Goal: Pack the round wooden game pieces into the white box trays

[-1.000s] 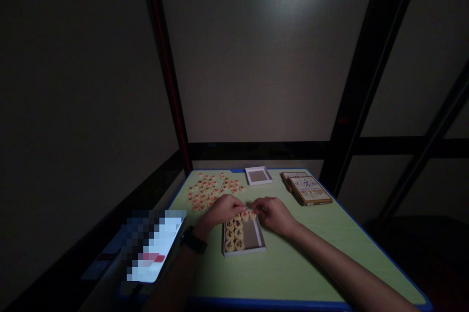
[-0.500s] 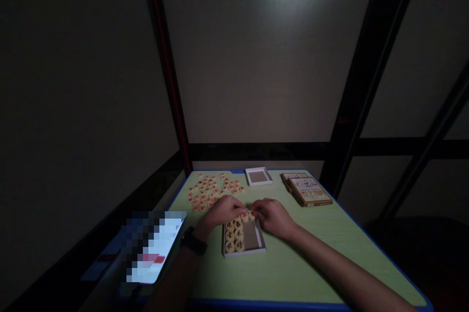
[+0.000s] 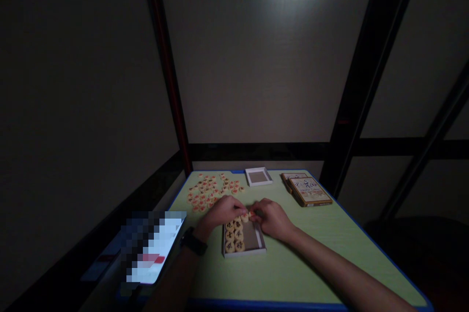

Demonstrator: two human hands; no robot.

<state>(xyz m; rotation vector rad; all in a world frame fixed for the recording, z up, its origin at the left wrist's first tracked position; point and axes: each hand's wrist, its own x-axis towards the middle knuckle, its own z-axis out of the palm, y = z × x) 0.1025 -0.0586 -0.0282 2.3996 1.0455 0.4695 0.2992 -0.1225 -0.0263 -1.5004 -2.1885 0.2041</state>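
Note:
A shallow white box (image 3: 245, 254) lies on the table before me. Black-marked Chinese chess pieces (image 3: 239, 246) fill two columns along its left side. At the far end of the box, my left hand (image 3: 227, 209), with a dark watch on its wrist, is closed with its fingertips on a red-marked chess piece (image 3: 245, 217). My right hand (image 3: 271, 216) pinches another red-marked piece (image 3: 251, 216) at the far right corner. The right part of the box shows its bare brown bottom. My fingers partly cover the far row.
Many loose chess pieces (image 3: 207, 187) are scattered at the back left of the green table (image 3: 300, 273). A second white box part (image 3: 258, 176) stands at the back. Two flat printed boxes (image 3: 309, 190) are stacked at the right. A lit screen (image 3: 157, 248) is at the left.
My right hand has shifted very slightly, its fingertips now lower on the piece at the far right corner. My left hand stays in nearly the same place.

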